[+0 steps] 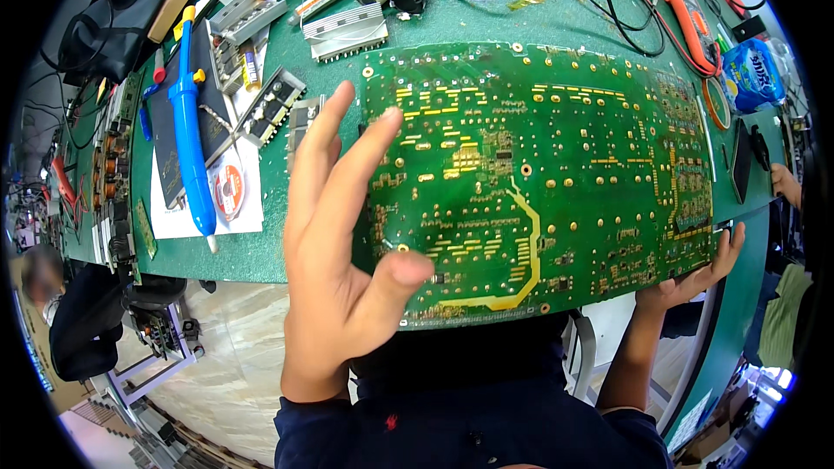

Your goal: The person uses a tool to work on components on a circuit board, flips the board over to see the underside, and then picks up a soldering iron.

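Note:
A large green circuit board [599, 208], dotted with solder joints and gold traces, fills the middle, tilted with its near edge over the table's front edge. My right hand [686, 282] grips its lower right corner, the fingers showing past the edge. Along the board's left side, my left hand [330, 269] has its fingers stretched out and spread. The left thumb lies over the board's lower left corner; whether it touches the surface I cannot tell.
On the green table [256, 256] to the left are a blue desoldering pump [191, 139], a solder spool [229, 191] and metal heatsinks [345, 30]. A red multimeter [686, 22], cables and a blue packet [752, 76] lie at the far right. Another person's hand [785, 185] shows at the right edge.

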`<state>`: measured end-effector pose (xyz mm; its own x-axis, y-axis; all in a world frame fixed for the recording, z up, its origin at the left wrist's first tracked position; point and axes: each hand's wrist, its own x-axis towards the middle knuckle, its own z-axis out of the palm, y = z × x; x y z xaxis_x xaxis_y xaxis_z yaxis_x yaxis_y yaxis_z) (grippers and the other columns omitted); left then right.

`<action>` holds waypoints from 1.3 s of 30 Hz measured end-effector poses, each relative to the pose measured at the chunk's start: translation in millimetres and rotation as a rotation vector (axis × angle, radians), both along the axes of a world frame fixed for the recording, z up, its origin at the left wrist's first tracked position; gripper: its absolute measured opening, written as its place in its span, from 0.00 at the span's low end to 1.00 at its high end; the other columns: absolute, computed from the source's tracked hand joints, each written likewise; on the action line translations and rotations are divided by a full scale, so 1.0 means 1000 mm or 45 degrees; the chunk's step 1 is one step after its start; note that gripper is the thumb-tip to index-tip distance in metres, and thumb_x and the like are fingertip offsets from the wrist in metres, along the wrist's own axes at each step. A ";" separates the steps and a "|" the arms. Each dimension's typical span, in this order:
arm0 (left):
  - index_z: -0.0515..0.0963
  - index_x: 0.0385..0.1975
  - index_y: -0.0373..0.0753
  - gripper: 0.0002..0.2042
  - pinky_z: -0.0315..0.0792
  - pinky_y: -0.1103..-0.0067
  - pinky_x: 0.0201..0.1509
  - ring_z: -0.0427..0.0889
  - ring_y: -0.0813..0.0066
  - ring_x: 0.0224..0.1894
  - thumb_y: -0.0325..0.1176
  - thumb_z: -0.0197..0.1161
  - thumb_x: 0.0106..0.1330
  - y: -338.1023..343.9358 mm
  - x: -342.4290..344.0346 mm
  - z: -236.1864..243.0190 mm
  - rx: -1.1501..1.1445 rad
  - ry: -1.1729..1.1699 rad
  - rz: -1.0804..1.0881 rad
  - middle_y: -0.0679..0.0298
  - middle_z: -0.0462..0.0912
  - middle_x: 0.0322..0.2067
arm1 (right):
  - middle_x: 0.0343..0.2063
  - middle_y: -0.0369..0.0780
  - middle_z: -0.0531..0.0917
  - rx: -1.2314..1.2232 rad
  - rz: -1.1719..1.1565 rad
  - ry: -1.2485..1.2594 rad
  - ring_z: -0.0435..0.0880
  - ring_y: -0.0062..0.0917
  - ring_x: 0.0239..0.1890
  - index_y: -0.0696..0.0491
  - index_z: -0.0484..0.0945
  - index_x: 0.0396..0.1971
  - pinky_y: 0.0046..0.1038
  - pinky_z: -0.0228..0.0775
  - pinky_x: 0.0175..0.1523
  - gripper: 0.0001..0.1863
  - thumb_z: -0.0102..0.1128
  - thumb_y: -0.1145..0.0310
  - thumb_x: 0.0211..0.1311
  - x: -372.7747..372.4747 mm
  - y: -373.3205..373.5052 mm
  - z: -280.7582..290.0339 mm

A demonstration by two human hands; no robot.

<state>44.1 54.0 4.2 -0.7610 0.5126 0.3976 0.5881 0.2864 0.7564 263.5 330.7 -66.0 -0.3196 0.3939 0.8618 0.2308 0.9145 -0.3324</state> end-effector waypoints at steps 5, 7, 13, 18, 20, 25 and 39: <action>0.72 0.63 0.29 0.39 0.56 0.60 0.73 0.65 0.43 0.69 0.62 0.56 0.67 0.003 -0.012 -0.009 -0.035 -0.055 -0.113 0.37 0.60 0.69 | 0.68 0.55 0.59 0.186 -0.176 -0.216 0.61 0.43 0.71 0.60 0.66 0.62 0.45 0.60 0.72 0.49 0.40 0.26 0.64 0.015 0.016 -0.005; 0.70 0.64 0.29 0.38 0.55 0.60 0.73 0.64 0.43 0.70 0.58 0.61 0.66 0.003 -0.013 -0.010 -0.009 -0.106 -0.137 0.36 0.58 0.70 | 0.67 0.56 0.59 0.147 -0.065 -0.128 0.56 0.45 0.73 0.60 0.65 0.63 0.45 0.60 0.72 0.47 0.41 0.29 0.65 0.014 0.018 -0.010; 0.70 0.65 0.30 0.41 0.55 0.58 0.73 0.62 0.44 0.70 0.61 0.61 0.63 0.008 -0.010 -0.013 -0.017 -0.165 -0.083 0.37 0.56 0.70 | 0.65 0.57 0.60 0.184 -0.079 -0.092 0.61 0.47 0.71 0.60 0.65 0.62 0.50 0.58 0.73 0.56 0.27 0.19 0.60 0.026 0.028 -0.017; 0.71 0.65 0.31 0.42 0.56 0.57 0.72 0.63 0.44 0.70 0.64 0.59 0.62 0.007 -0.010 -0.016 -0.036 -0.191 -0.057 0.37 0.55 0.71 | 0.64 0.54 0.62 0.135 -0.013 -0.034 0.66 0.50 0.68 0.58 0.68 0.58 0.54 0.60 0.72 0.41 0.41 0.31 0.69 0.031 0.027 -0.009; 0.71 0.65 0.31 0.43 0.56 0.58 0.72 0.63 0.44 0.70 0.65 0.59 0.62 0.007 -0.009 -0.016 -0.026 -0.216 -0.039 0.37 0.55 0.71 | 0.64 0.52 0.63 0.214 0.039 -0.042 0.67 0.51 0.67 0.58 0.70 0.56 0.53 0.61 0.73 0.33 0.48 0.40 0.72 0.032 0.035 -0.004; 0.71 0.65 0.30 0.43 0.56 0.57 0.72 0.63 0.44 0.70 0.65 0.59 0.62 0.009 -0.009 -0.015 0.020 -0.244 -0.053 0.37 0.55 0.71 | 0.62 0.50 0.66 0.340 0.014 -0.177 0.65 0.49 0.69 0.57 0.73 0.53 0.54 0.59 0.74 0.28 0.51 0.44 0.73 0.033 0.035 0.010; 0.67 0.65 0.24 0.37 0.55 0.59 0.73 0.63 0.39 0.71 0.50 0.61 0.66 0.001 -0.010 -0.019 0.006 -0.070 -0.101 0.31 0.57 0.69 | 0.58 0.56 0.73 0.305 0.006 -0.228 0.65 0.48 0.68 0.58 0.78 0.52 0.56 0.50 0.74 0.62 0.24 0.12 0.49 0.010 0.060 0.010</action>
